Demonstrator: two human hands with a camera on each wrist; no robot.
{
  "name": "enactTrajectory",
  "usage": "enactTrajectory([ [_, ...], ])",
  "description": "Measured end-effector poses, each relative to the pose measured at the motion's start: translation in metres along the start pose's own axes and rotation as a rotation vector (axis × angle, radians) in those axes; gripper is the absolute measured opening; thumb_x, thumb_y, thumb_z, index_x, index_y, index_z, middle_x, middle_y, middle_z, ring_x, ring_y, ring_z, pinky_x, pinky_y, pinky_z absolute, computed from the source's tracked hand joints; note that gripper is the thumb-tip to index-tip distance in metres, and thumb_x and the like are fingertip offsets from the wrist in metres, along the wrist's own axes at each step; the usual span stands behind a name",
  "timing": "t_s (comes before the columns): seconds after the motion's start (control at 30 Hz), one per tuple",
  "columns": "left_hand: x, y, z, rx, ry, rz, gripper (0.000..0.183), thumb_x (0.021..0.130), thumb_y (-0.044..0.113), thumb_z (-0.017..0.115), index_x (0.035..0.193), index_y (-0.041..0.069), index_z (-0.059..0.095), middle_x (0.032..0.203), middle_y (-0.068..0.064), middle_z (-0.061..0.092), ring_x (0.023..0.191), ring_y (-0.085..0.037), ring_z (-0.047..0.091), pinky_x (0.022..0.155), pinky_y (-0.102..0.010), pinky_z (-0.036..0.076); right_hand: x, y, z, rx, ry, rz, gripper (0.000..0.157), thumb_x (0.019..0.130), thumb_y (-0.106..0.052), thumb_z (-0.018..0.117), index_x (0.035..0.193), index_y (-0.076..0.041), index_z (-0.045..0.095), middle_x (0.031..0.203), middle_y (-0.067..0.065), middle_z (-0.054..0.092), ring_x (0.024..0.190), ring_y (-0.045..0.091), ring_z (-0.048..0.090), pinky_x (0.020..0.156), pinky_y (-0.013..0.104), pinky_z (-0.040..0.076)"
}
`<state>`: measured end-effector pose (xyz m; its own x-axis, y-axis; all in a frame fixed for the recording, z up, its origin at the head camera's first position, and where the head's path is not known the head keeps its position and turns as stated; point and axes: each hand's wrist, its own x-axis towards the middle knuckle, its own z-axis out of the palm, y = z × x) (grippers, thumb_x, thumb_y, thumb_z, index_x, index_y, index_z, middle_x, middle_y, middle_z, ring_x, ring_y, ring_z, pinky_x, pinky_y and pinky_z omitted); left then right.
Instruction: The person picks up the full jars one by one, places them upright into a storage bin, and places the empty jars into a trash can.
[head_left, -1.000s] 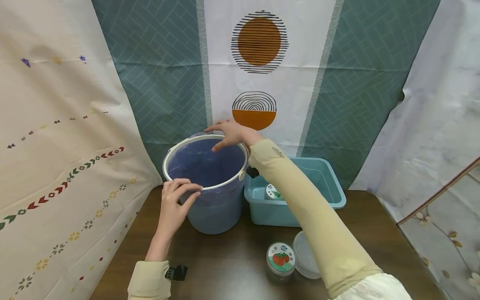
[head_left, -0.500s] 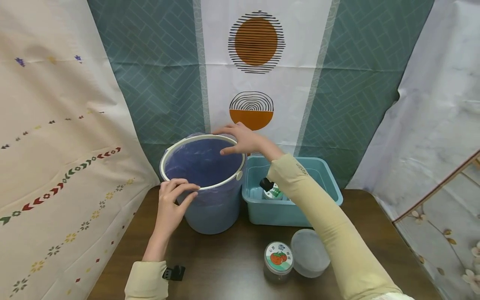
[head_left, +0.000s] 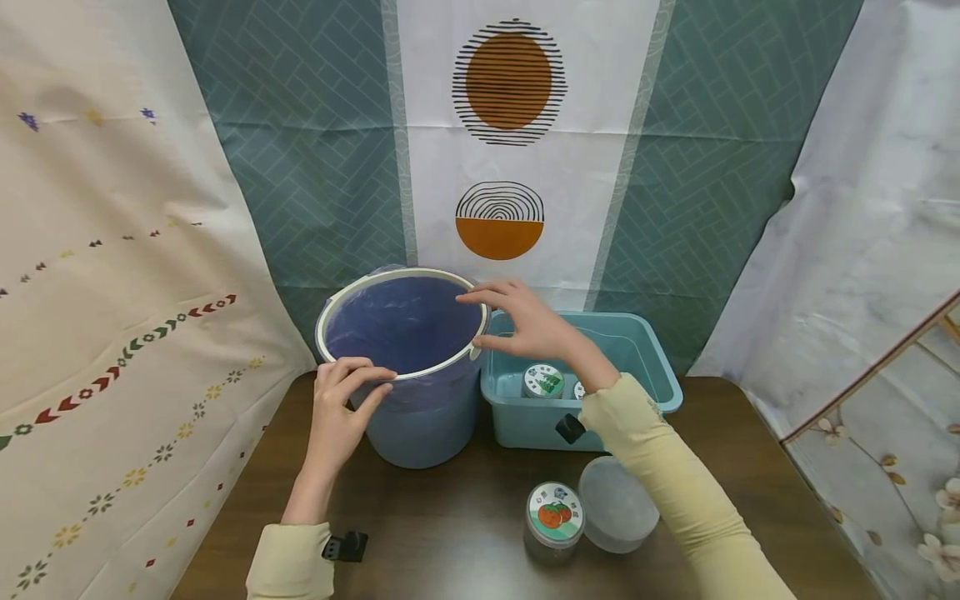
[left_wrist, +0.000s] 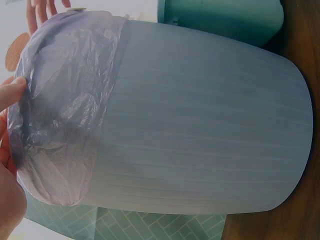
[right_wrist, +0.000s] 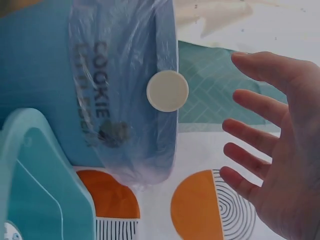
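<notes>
A blue trash bin (head_left: 423, 433) with a cream rim stands upright at the back left of the table. A thin translucent purple trash bag (left_wrist: 75, 75) lines it and folds down over its rim. My left hand (head_left: 341, 408) grips the front of the rim, thumb on the outside over the bag. Near the right side of the rim is my right hand (head_left: 528, 325), its fingers spread and holding nothing. In the right wrist view that hand is apart from the bin, beside the round cream knob (right_wrist: 167, 91) on the rim.
A teal plastic basin (head_left: 540, 421) sits right of the bin, holding a lidded jar (head_left: 543, 381) and another partly hidden lid. Nearer on the brown table (head_left: 420, 533) are a tomato-labelled jar (head_left: 553, 517) and a clear round container (head_left: 617, 504).
My right hand has moved right and toward me, from over the bin's back rim to its right side. The left hand stays on the front rim.
</notes>
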<state>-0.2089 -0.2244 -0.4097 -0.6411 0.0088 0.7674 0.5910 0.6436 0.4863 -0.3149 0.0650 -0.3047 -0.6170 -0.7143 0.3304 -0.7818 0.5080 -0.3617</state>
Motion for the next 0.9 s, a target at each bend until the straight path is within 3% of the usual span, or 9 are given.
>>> enactTrajectory([
  [0.07, 0.0, -0.001, 0.0, 0.001, 0.0, -0.003, 0.022, 0.08, 0.003, 0.079, 0.098, 0.015, 0.077, 0.101, -0.005, 0.063, 0.101, -0.019, 0.042, 0.091, -0.038, 0.028, -0.011, -0.001, 0.002, 0.025, 0.021, -0.005, 0.06, 0.089, -0.041, 0.07, 0.144, -0.027, 0.051, 0.151, 0.002, 0.047, 0.141, 0.026, 0.034, 0.115, 0.054, 0.032],
  [0.33, -0.001, -0.002, 0.002, 0.001, 0.014, 0.012, 0.024, 0.079, 0.001, 0.079, 0.098, 0.015, 0.077, 0.101, -0.005, 0.063, 0.099, -0.019, 0.042, 0.089, -0.037, 0.028, -0.058, -0.006, 0.009, 0.123, 0.11, -0.034, 0.059, 0.089, -0.033, 0.072, 0.143, -0.024, 0.052, 0.149, 0.0, 0.047, 0.136, 0.021, 0.037, 0.11, 0.053, 0.037],
  [0.57, -0.001, -0.002, 0.003, -0.003, 0.028, 0.036, 0.026, 0.077, -0.001, 0.08, 0.097, 0.016, 0.077, 0.101, -0.005, 0.063, 0.098, -0.018, 0.042, 0.09, -0.035, 0.028, -0.099, -0.008, 0.025, 0.131, 0.183, -0.014, 0.059, 0.087, -0.029, 0.075, 0.142, -0.027, 0.053, 0.148, 0.002, 0.049, 0.134, 0.021, 0.039, 0.106, 0.054, 0.039],
  [0.9, 0.001, -0.001, 0.004, -0.003, 0.029, 0.041, 0.024, 0.078, 0.0, 0.08, 0.097, 0.015, 0.077, 0.099, -0.006, 0.063, 0.1, -0.02, 0.044, 0.093, -0.033, 0.028, -0.143, -0.001, 0.06, 0.091, 0.179, 0.014, 0.058, 0.086, -0.03, 0.076, 0.14, -0.026, 0.055, 0.144, 0.001, 0.052, 0.133, 0.022, 0.042, 0.102, 0.056, 0.042],
])
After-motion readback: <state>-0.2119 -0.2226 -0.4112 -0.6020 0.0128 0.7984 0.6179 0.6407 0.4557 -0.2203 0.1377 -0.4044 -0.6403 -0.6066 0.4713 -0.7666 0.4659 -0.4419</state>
